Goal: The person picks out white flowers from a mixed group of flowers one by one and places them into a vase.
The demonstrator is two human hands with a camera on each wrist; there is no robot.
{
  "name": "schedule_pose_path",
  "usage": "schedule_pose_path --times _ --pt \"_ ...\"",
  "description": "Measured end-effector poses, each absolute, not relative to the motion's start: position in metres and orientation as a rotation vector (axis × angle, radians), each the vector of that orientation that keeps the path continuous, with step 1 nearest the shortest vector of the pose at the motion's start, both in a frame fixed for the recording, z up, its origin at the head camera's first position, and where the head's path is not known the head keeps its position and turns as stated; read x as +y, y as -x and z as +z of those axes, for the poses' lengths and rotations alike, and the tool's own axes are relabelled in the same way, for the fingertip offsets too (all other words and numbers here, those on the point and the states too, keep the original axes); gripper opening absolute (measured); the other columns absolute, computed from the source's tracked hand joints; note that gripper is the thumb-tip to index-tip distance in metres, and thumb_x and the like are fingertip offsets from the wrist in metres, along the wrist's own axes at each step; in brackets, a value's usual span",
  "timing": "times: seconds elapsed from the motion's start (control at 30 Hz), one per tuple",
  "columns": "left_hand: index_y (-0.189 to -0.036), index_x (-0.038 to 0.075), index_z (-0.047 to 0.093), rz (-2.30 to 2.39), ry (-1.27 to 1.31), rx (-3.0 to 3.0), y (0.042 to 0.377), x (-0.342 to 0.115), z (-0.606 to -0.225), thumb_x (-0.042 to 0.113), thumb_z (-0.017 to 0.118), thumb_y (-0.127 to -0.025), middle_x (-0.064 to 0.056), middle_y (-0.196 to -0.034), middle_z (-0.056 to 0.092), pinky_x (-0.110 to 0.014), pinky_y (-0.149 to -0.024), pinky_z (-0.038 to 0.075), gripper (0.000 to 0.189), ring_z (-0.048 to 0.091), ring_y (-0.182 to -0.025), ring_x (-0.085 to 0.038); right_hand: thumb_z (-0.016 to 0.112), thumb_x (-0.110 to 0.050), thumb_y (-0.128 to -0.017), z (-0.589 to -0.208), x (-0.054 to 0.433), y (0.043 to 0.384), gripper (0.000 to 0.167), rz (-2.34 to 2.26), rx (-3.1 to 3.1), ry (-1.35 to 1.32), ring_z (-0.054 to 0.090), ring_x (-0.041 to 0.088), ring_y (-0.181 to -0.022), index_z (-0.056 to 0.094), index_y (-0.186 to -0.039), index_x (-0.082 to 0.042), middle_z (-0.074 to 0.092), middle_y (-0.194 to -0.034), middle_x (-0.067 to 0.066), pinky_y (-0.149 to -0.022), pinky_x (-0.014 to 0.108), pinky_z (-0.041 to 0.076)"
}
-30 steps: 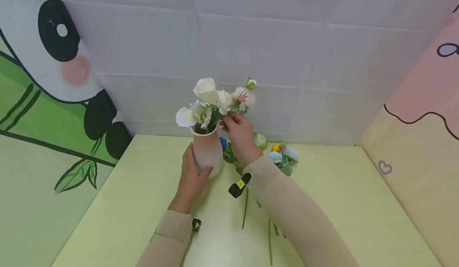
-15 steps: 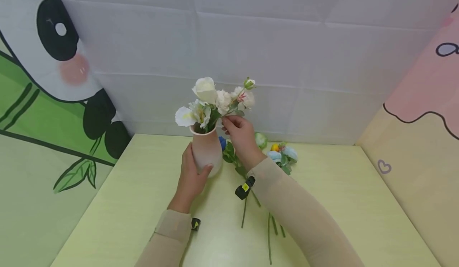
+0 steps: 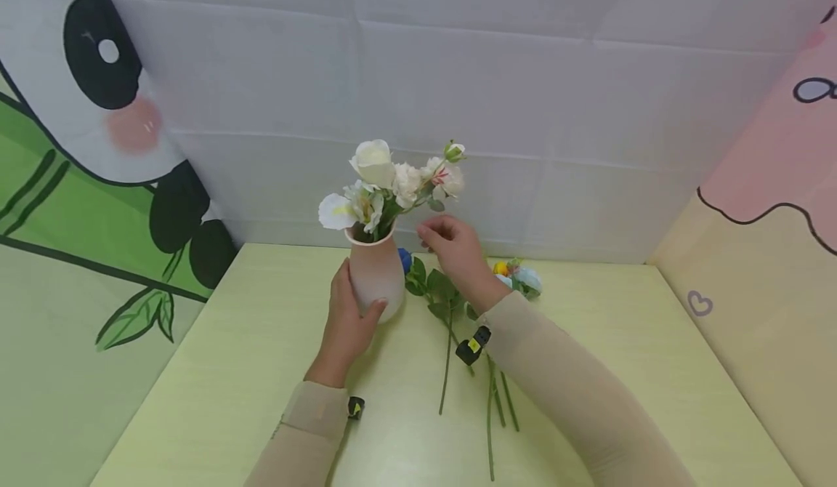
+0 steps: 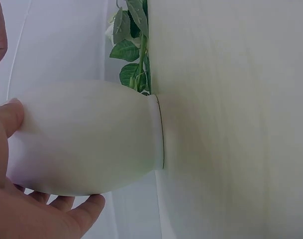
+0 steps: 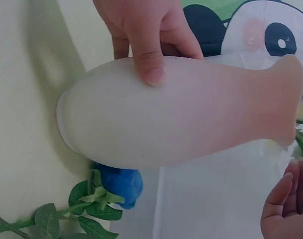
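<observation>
A pinkish-white vase (image 3: 378,280) stands upright on the table, holding several white flowers. Among them are a white rose (image 3: 374,163), a white calla-like bloom (image 3: 336,212) and a pale pink-white spray (image 3: 448,180) leaning right. My left hand (image 3: 349,327) grips the vase's belly from the left; the left wrist view shows its thumb and fingers (image 4: 89,211) on opposite sides. Right of the vase mouth, my right hand (image 3: 458,254) is apart from the stems, fingers loosely bent with nothing between them. The right wrist view has this hand (image 5: 290,199) near the vase rim.
Loose flowers lie on the table (image 3: 216,378) to the right: a blue one (image 3: 405,260), a light blue bunch (image 3: 526,279) and several green stems (image 3: 490,421) pointing toward me. Part of them hides behind my right forearm. A white sheet (image 3: 471,94) hangs along the back.
My right hand has let go of the pale pink-white spray's stem and drawn back to the right and slightly down. The left hand has kept its grip on the vase.
</observation>
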State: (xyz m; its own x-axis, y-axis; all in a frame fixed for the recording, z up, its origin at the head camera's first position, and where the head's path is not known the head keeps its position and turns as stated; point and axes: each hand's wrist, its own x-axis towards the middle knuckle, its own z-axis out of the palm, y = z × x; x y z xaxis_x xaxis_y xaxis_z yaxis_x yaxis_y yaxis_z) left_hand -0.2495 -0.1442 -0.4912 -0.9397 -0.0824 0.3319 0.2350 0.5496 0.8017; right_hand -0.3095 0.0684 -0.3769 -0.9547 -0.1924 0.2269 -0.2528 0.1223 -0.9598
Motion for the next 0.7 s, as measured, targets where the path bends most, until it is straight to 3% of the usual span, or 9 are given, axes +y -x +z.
schedule_pose_path --times 0.17,0.33,0.53,0.7 --pt "-0.165 0.011 0.006 -1.351 0.123 -2.455 0.249 -0.144 -0.490 0.022 0.074 -0.097 -0.019 -0.163 0.022 -0.059 -0.117 0.028 0.097 0.031 -0.145 -0.039 0.067 -0.025 -0.103 -0.377 0.084 0.302 0.022 1.977 -2.282 -0.478 0.063 0.030 -0.097 0.072 -0.110 -0.006 0.068 -0.101 0.011 -0.078 0.033 0.050" --pt "-0.165 0.012 0.006 -1.365 0.124 -2.458 0.249 -0.144 -0.490 0.023 0.073 -0.097 -0.019 -0.163 0.022 -0.060 -0.116 0.028 0.096 0.031 -0.145 -0.039 0.068 -0.026 -0.102 -0.382 0.101 0.297 0.020 1.956 -2.237 -0.430 0.062 0.024 -0.091 0.072 -0.108 -0.007 0.067 -0.102 0.018 -0.078 0.034 0.049" --pt "-0.166 0.013 0.004 -1.370 0.119 -2.470 0.248 -0.144 -0.489 0.025 0.072 -0.098 -0.019 -0.164 0.020 -0.061 -0.116 0.027 0.096 0.029 -0.146 -0.039 0.067 -0.029 -0.103 -0.397 0.116 0.292 0.023 1.983 -2.233 -0.337 0.061 0.025 -0.096 0.070 -0.110 -0.008 0.065 -0.109 0.022 -0.084 0.040 0.049" --pt "-0.166 0.015 0.003 -1.361 0.115 -2.478 0.248 -0.143 -0.489 0.027 0.071 -0.099 -0.018 -0.165 0.019 -0.059 -0.117 0.027 0.097 0.028 -0.147 -0.038 0.066 -0.028 -0.104 -0.415 0.123 0.287 0.025 1.931 -2.286 -0.211 0.061 0.029 -0.099 0.071 -0.113 -0.006 0.066 -0.112 0.016 -0.083 0.043 0.049"
